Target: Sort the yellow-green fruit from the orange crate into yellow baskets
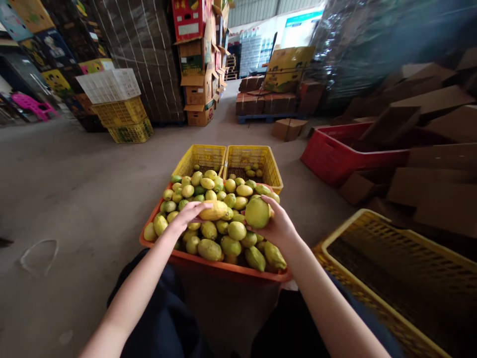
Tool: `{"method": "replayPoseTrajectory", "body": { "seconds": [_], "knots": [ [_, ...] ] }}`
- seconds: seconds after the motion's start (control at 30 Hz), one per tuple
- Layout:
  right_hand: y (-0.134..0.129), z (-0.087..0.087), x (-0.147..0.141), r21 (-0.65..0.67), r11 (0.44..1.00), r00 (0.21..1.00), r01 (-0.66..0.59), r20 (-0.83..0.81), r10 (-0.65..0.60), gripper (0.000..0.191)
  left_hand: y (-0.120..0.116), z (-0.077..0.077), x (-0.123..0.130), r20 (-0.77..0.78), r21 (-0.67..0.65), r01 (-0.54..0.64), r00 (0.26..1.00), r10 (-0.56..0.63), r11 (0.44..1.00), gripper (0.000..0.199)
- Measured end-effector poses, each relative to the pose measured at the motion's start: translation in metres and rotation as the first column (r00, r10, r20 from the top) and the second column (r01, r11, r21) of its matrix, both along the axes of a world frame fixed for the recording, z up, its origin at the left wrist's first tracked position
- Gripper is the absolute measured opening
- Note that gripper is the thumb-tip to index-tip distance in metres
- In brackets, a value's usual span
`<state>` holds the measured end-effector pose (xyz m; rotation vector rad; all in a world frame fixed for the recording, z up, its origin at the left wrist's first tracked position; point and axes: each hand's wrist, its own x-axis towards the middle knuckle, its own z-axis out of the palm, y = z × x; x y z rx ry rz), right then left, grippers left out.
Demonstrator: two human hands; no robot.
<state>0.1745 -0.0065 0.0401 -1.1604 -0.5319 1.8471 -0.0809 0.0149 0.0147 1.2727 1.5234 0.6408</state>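
Note:
An orange crate (219,266) in front of me is heaped with green and yellow papayas (209,249). My left hand (188,215) grips a long yellow papaya (214,210) over the left middle of the heap, fingers on top and the tip pointing right. In my right hand (278,223) is a rounder yellow-green papaya (257,213), its blunt end facing me; the fingers wrap its right side and underside. Both hands are just above the pile, with a small gap between the two held fruits.
Two yellow crates (274,166) with a few fruits inside stand behind the orange crate. At right are a yellow crate (367,278), a red tub (328,154) and loose cardboard (432,194). Stacked crates (124,112) and carton piles (197,94) stand farther back.

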Motion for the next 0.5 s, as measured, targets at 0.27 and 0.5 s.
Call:
{"method": "replayPoseTrajectory", "body": {
  "seconds": [0.27, 0.5],
  "knots": [
    [-0.005, 0.008, -0.036, 0.017, 0.996, 0.996, 0.082, 0.013, -0.083, 0.022, -0.022, 0.007, 0.010, 0.726, -0.366, 0.071, 0.646, 0.237, 0.928, 0.070],
    [-0.003, 0.009, -0.048, -0.053, 0.998, 0.999, -0.022, -0.034, 0.021, 0.021, -0.040, 0.000, 0.007, 0.912, -0.220, 0.214, 0.391, 0.123, 0.952, 0.077]
  ]
}}
